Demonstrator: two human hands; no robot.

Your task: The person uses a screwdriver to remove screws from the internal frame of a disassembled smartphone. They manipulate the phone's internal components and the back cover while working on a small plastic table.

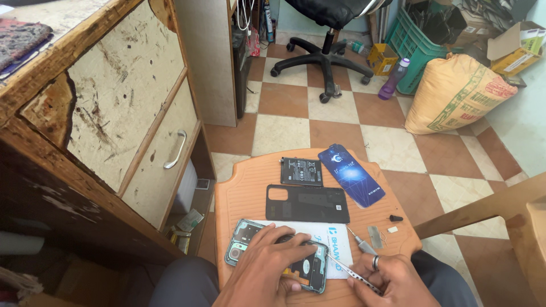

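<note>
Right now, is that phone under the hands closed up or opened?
Opened. The phone shows its bare insides under the left hand, while its black back cover and the battery lie apart on the orange stool.

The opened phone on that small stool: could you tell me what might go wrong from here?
The tweezers in the right hand point into the opened phone, so a slip could scratch its exposed parts. The left hand alone steadies it. Small loose parts lie near the edge of the orange stool and could roll onto the floor. The battery lies unprotected.
</note>
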